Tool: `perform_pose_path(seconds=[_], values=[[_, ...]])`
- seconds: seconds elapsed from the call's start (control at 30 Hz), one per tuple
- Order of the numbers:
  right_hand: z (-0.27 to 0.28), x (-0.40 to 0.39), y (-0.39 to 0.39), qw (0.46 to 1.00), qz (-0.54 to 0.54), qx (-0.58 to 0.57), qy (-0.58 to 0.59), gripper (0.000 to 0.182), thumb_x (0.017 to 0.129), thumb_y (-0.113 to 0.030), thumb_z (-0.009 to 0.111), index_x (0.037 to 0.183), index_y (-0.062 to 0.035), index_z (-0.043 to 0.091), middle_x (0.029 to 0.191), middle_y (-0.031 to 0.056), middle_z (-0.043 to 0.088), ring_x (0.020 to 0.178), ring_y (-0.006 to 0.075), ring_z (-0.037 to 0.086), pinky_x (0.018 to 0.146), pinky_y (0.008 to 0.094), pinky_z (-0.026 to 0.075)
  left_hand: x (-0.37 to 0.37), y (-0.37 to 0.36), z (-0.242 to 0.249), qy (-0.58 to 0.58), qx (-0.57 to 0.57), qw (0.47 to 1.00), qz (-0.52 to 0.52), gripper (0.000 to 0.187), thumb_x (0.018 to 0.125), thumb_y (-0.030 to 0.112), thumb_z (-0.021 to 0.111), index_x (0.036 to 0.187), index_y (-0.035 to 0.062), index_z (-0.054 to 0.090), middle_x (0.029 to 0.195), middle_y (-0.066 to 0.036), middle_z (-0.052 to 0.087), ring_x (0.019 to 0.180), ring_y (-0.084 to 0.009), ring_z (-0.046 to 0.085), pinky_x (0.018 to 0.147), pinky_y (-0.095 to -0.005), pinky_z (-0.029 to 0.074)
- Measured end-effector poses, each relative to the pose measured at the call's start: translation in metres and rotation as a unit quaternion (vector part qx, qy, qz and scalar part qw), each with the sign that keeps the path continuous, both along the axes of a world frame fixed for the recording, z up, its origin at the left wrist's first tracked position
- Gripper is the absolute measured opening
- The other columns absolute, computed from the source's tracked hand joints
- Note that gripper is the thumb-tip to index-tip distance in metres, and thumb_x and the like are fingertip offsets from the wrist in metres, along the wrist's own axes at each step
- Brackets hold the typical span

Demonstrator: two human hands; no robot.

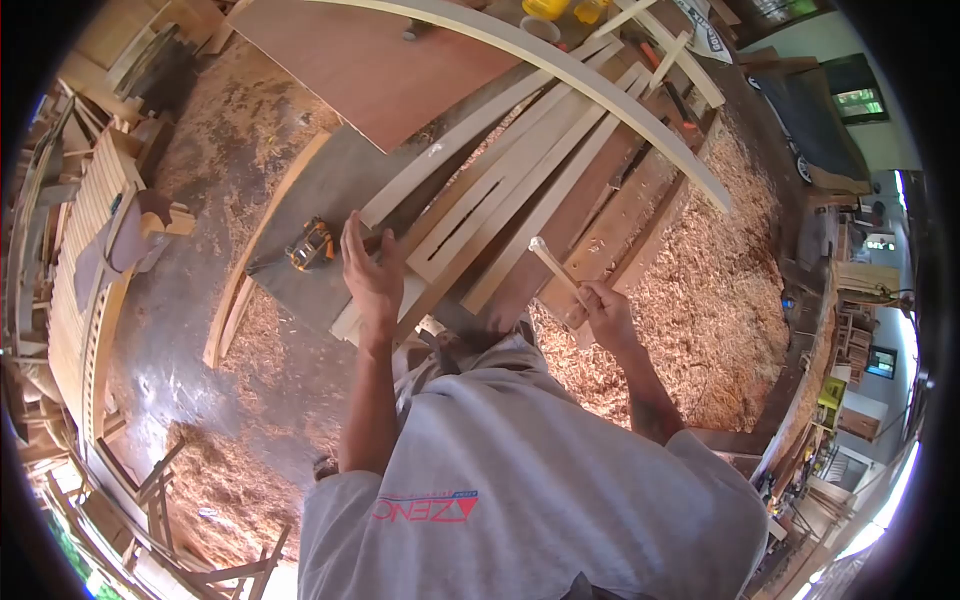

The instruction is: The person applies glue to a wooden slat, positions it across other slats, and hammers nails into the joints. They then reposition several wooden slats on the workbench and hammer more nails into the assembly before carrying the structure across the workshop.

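My left hand (372, 275) is raised over the near end of the wooden strips, its fingers stretched out and thumb apart. Nothing shows in its grasp. The end of a pale curved strip (440, 150) lies right by its fingertips. In my right hand (608, 312) I hold a thin pale stick with a whitish knobbed tip (558, 264), pinched near its lower end and tilted up to the left. Beneath it lies a brown board (600, 250). Several long light strips (520, 190) are laid side by side between my hands.
A yellow-and-black tool (312, 244) sits left of my left hand. A reddish panel (380, 60) and a long arched strip (590, 80) are at the far side. Wood shavings (720, 320) heap on the right. A slatted wooden piece (85, 270) stands at the left.
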State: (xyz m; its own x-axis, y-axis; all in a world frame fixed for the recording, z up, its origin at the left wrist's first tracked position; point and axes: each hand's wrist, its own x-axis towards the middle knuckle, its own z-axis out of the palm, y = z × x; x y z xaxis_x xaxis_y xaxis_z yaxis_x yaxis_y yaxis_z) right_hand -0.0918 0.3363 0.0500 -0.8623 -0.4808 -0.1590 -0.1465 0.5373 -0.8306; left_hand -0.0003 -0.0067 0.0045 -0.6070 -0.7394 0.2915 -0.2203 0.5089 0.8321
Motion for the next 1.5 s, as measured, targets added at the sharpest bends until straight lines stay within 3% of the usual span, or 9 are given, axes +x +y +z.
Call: perform_pose_path(seconds=[0.07, 0.27, 0.6, 0.7, 1.1, 1.2, 1.3, 1.4, 1.5], values=[[-0.015, 0.004, 0.016, 0.997, 0.002, 0.066, 0.028, 0.026, 0.102, -0.019, 0.051, 0.112, 0.0022, 0.062, 0.081, 0.0073, 0.066, 0.069, 0.0114, 0.061, 0.062, 0.0281, 0.051, 0.000, 0.001, -0.003, -0.002, -0.012, 1.000, 0.001, 0.057, 0.087, 0.008, 0.068, 0.138, -0.0022, 0.045, 0.127, -0.024, 0.056, 0.081, -0.0290, 0.066, 0.073, -0.0385, 0.054], [-0.040, -0.004, 0.004, 0.990, 0.000, 0.037, 0.136, 0.021, 0.101, -0.017, 0.053, 0.107, 0.0008, 0.062, 0.082, 0.0119, 0.067, 0.067, 0.0179, 0.062, 0.064, 0.0320, 0.051, 0.004, -0.002, -0.001, 0.008, 0.003, 1.000, -0.018, 0.058, 0.086, 0.007, 0.069, 0.138, -0.0016, 0.045, 0.127, -0.022, 0.058, 0.080, -0.0273, 0.066, 0.071, -0.0377, 0.054], [-0.009, -0.012, -0.002, 0.978, 0.013, 0.036, 0.204, 0.017, 0.097, -0.013, 0.057, 0.106, -0.0002, 0.063, 0.090, 0.0159, 0.064, 0.077, 0.0297, 0.064, 0.067, 0.0375, 0.051, 0.004, -0.001, 0.000, 0.014, 0.012, 1.000, -0.018, 0.060, 0.085, 0.006, 0.070, 0.139, -0.0014, 0.045, 0.129, -0.022, 0.057, 0.081, -0.0259, 0.069, 0.073, -0.0361, 0.055], [-0.006, -0.017, -0.002, 0.968, 0.012, 0.050, 0.246, 0.017, 0.096, -0.015, 0.059, 0.105, -0.0009, 0.063, 0.091, 0.0180, 0.064, 0.081, 0.0367, 0.064, 0.070, 0.0404, 0.051, 0.004, 0.000, 0.001, 0.011, 0.026, 0.999, -0.017, 0.059, 0.086, 0.011, 0.071, 0.138, -0.0024, 0.047, 0.108, -0.018, 0.067, 0.085, -0.0235, 0.071, 0.078, -0.0345, 0.055], [-0.009, -0.017, -0.005, 0.963, 0.021, 0.070, 0.260, 0.015, 0.094, -0.014, 0.062, 0.103, -0.0017, 0.063, 0.091, 0.0172, 0.064, 0.080, 0.0347, 0.063, 0.069, 0.0409, 0.050, 0.004, 0.002, 0.004, 0.027, 0.036, 0.999, -0.016, 0.057, 0.086, 0.010, 0.071, 0.137, -0.0018, 0.047, 0.114, -0.020, 0.064, 0.083, -0.0236, 0.070, 0.076, -0.0353, 0.055], [-0.011, -0.013, -0.003, 0.962, 0.071, 0.092, 0.248, 0.017, 0.094, -0.012, 0.061, 0.106, -0.0010, 0.063, 0.091, 0.0171, 0.063, 0.081, 0.0346, 0.063, 0.070, 0.0399, 0.051, 0.005, -0.002, 0.001, 0.022, 0.032, 0.999, -0.015, 0.057, 0.086, 0.008, 0.069, 0.138, -0.0001, 0.046, 0.132, -0.024, 0.055, 0.084, -0.0267, 0.070, 0.075, -0.0374, 0.054], [0.003, -0.015, -0.003, 0.973, 0.071, 0.085, 0.203, 0.018, 0.094, -0.011, 0.060, 0.108, 0.0000, 0.063, 0.092, 0.0148, 0.064, 0.081, 0.0288, 0.065, 0.070, 0.0372, 0.051, 0.007, -0.001, 0.001, 0.011, 0.044, 0.999, -0.015, 0.058, 0.086, 0.008, 0.069, 0.138, -0.0003, 0.046, 0.134, -0.024, 0.054, 0.084, -0.0271, 0.070, 0.076, -0.0382, 0.055], [0.038, -0.043, -0.010, 0.987, -0.066, 0.042, 0.144, 0.021, 0.097, -0.012, 0.058, 0.113, -0.0002, 0.064, 0.095, 0.0110, 0.067, 0.082, 0.0151, 0.063, 0.068, 0.0309, 0.051, 0.007, 0.002, 0.002, 0.029, 0.032, 0.999, -0.017, 0.058, 0.086, 0.007, 0.069, 0.139, 0.0007, 0.046, 0.133, -0.024, 0.055, 0.085, -0.0271, 0.070, 0.076, -0.0382, 0.055], [0.063, -0.100, -0.020, 0.963, -0.062, 0.015, 0.260, 0.023, 0.101, -0.018, 0.056, 0.113, -0.0001, 0.064, 0.090, 0.0068, 0.065, 0.080, 0.0118, 0.061, 0.070, 0.0268, 0.049, 0.005, 0.001, 0.002, 0.005, 0.057, 0.998, -0.005, 0.057, 0.086, 0.007, 0.068, 0.139, 0.0027, 0.046, 0.134, -0.024, 0.054, 0.087, -0.0284, 0.070, 0.078, -0.0386, 0.055]])
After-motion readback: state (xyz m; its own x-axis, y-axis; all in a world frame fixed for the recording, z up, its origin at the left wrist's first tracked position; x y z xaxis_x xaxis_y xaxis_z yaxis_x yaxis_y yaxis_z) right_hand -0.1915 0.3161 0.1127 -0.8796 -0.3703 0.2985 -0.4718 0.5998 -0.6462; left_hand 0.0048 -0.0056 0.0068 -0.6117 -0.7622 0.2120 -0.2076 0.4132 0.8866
